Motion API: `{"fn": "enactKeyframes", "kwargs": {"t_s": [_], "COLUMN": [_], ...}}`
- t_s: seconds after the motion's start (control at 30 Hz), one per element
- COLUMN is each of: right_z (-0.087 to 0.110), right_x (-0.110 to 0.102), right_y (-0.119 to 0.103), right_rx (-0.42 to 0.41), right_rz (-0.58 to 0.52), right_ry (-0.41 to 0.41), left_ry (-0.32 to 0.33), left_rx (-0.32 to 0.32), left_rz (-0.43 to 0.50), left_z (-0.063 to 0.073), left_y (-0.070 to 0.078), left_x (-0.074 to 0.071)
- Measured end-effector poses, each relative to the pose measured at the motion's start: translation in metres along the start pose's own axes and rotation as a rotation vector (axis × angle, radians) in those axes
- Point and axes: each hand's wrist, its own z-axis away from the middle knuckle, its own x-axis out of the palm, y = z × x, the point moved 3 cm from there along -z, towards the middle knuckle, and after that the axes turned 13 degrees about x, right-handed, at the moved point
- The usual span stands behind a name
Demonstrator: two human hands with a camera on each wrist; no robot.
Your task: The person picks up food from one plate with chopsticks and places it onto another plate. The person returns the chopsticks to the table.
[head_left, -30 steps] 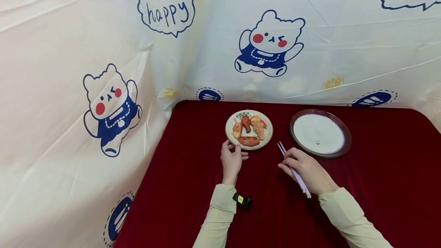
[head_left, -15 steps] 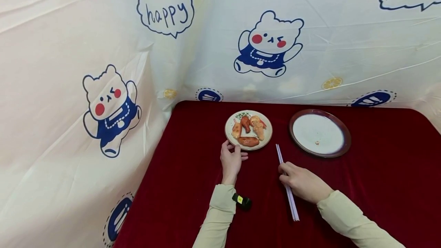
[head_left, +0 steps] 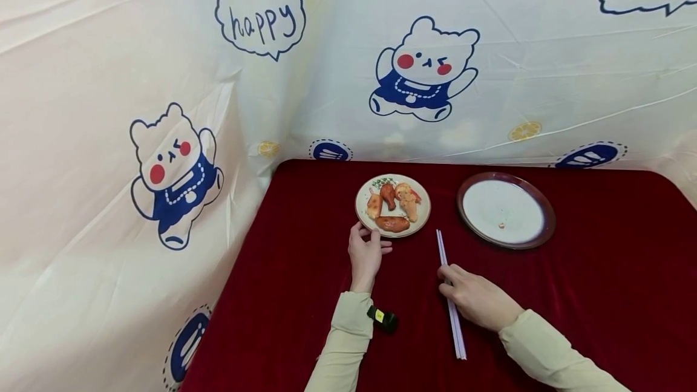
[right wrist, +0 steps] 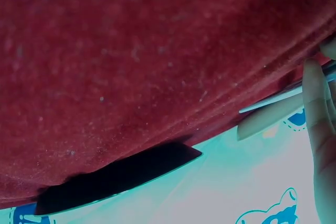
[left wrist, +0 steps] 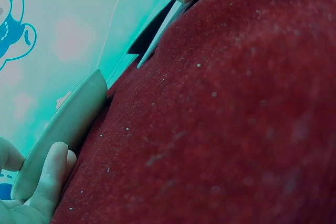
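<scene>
My left hand (head_left: 366,258) holds the near rim of a small cream plate (head_left: 425,209), fingertips and thumb at its edge. Food pieces sit on that plate: a brown drumstick (head_left: 388,195), a long brown glazed piece (head_left: 392,224), a pale breaded piece (head_left: 408,205) and a golden piece (head_left: 374,205). In my right hand (head_left: 481,296) is a pair of pale purple chopsticks (head_left: 456,334), pinched near their middle. They lie low along the cloth, side by side, tips towards the plates. In the right wrist view the fingers (right wrist: 315,98) overlap the chopsticks (right wrist: 270,101).
A larger brown-rimmed plate (head_left: 549,219) with a white middle stands right of the cream plate, a small crumb (head_left: 501,225) on it. Dark red cloth (head_left: 610,295) covers the table. A printed curtain (head_left: 337,77) rises behind and at the left. A black device (head_left: 384,318) sits at my left wrist.
My right hand has come down and nearer to me, turning the chopsticks more upright in the head view and lowering them towards the cloth. My left hand and both plates have stayed put.
</scene>
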Motion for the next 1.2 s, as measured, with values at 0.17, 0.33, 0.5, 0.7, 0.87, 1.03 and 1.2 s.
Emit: {"fn": "enactKeyframes", "kwargs": {"t_s": [0.17,0.33,0.5,0.7,0.87,1.03,1.2], "right_z": [0.003,0.007,0.01,0.014,0.016,0.016,0.016], "right_x": [0.002,0.004,0.001,-0.001,-0.001,-0.001,0.0], "right_y": [-0.001,0.0,0.003,0.005,0.005,0.004,0.005], "right_rx": [0.001,-0.01,0.004,0.013,0.016,0.033,0.068], "right_rz": [-0.006,-0.015,-0.046,-0.072,-0.068,-0.071,-0.081], "right_ry": [0.016,0.047,0.032,0.049,0.066,0.09,0.107], "left_ry": [0.001,0.002,0.006,0.005,0.003,-0.001,-0.004], "left_rx": [0.009,0.015,0.008,0.007,-0.003,0.001,0.003], "left_rz": [0.004,0.007,0.006,0.003,-0.004,0.002,0.006], "left_z": [0.001,0.0,0.0,-0.001,-0.002,-0.002,-0.003], "left_y": [0.0,-0.001,-0.002,-0.001,-0.002,-0.003,-0.004], "left_x": [-0.002,-0.002,-0.002,-0.002,-0.004,-0.004,-0.004]}}
